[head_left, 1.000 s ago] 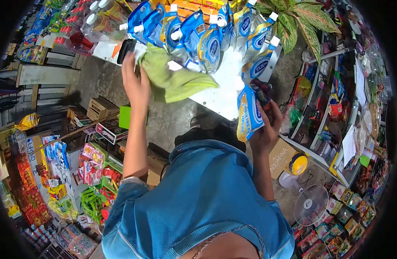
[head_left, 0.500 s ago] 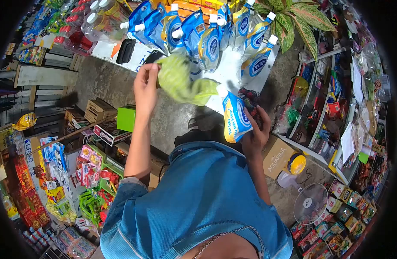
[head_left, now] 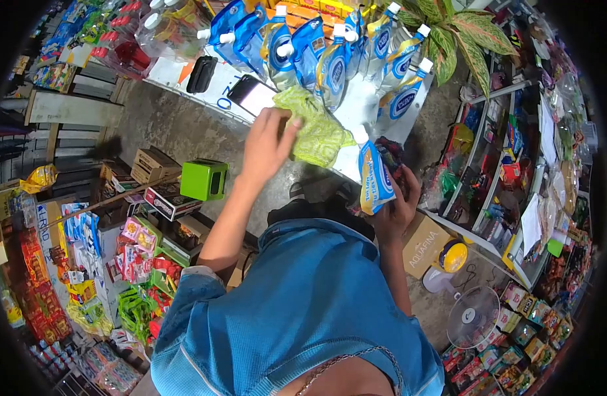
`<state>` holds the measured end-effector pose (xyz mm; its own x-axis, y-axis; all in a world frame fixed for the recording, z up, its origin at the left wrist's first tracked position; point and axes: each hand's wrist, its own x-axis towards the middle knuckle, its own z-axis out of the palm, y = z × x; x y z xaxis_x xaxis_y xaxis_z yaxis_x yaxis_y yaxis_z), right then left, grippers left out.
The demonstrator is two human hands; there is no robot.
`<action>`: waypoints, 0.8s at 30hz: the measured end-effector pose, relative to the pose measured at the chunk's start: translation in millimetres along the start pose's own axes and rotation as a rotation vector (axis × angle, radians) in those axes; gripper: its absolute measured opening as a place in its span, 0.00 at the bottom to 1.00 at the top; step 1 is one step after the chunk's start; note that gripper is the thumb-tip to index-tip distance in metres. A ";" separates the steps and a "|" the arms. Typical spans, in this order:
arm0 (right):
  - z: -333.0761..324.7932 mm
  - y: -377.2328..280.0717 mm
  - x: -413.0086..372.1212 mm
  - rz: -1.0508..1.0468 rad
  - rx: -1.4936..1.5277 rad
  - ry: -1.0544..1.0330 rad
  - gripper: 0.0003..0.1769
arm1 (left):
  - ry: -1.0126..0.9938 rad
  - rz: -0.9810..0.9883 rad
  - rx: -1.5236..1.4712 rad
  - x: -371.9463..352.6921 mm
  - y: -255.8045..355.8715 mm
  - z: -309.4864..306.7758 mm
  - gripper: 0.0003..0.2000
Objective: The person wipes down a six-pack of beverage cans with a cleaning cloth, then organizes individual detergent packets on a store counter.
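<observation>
My left hand [head_left: 270, 145] is closed on the near left edge of a crumpled yellow-green cloth [head_left: 313, 129], which lies over the front edge of the white table [head_left: 366, 99]. A blue, white and yellow pouch with a white cap [head_left: 375, 179] is gripped in my right hand [head_left: 399, 204], its cap beside the cloth's right end. Dark patterned fabric [head_left: 389, 153] shows just behind that hand. Several similar capped pouches [head_left: 330, 72] stand on the table beyond the cloth. A phone [head_left: 252, 94] lies to the cloth's left.
On the table's left are a black case [head_left: 202, 74] and clear jars [head_left: 171, 30]. A leafy plant [head_left: 448, 39] is at the back right. Shelves of goods line both sides. A green stool [head_left: 203, 179] stands left, an Aquafina box [head_left: 425, 245] and a fan [head_left: 473, 317] right.
My left hand has moved right and toward the table with the cloth, which has come down and spread out. The phone is now uncovered. The pouch and my right hand have shifted slightly right.
</observation>
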<state>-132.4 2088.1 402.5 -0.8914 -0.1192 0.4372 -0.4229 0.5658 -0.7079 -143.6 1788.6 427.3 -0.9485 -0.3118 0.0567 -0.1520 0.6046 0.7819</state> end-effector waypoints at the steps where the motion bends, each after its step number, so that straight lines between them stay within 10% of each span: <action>1: 0.3 -0.3 -0.9 0.003 0.005 0.000 0.31 | 0.136 0.238 0.222 -4.2 -4.4 5.8 0.26; 14: 0.3 -3.2 3.1 0.002 0.022 -0.045 0.33 | 0.465 0.143 0.227 30.8 -29.7 -33.0 0.15; 19: 1.8 -4.3 6.2 -0.025 0.011 -0.048 0.32 | 0.297 -0.155 0.521 33.2 -15.5 -14.7 0.62; 24: -5.0 2.1 7.0 0.001 0.052 -0.114 0.23 | 0.535 -0.218 0.430 16.0 -47.4 21.5 0.64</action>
<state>-138.8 2092.5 406.9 -0.9033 -0.2126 0.3726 -0.4273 0.5235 -0.7371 -157.5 1770.7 377.8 -0.6346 -0.7082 0.3094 -0.5228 0.6882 0.5030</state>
